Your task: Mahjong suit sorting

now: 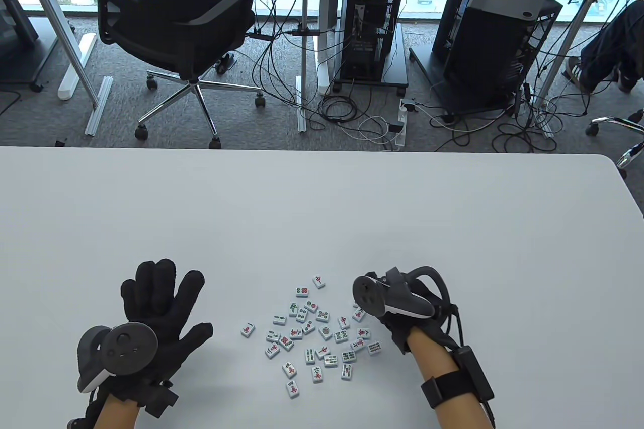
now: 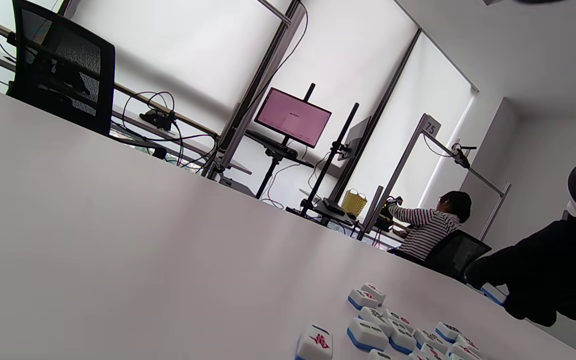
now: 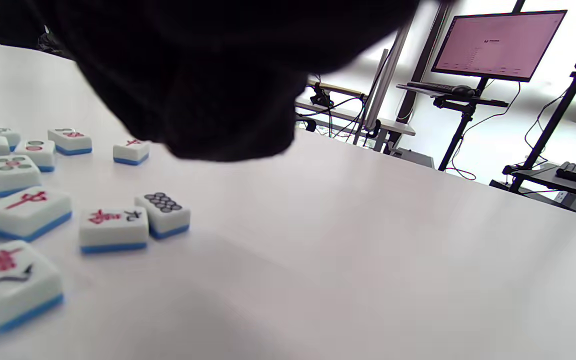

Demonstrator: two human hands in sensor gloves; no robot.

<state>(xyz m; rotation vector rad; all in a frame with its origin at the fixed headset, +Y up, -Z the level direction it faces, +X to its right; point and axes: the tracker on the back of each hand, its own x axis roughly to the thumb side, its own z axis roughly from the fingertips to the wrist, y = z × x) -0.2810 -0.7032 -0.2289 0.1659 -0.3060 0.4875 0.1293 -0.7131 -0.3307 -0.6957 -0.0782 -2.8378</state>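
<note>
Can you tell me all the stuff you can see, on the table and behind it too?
mahjong tiles: about thirty, white tops with blue bases, face up, scattered loose near the table's front between the hands
table: one, white, fills the lower half
office chair: one, black mesh, on the carpet behind the table
computer towers: two, black, on rolling stands behind the table
cables: many, black and white, tangled on the carpet
monitor: one, pink screen, on a stand
left hand: black glove, fingers spread flat on the table
right hand: black glove, at the tiles' right edge, fingers hidden
</note>
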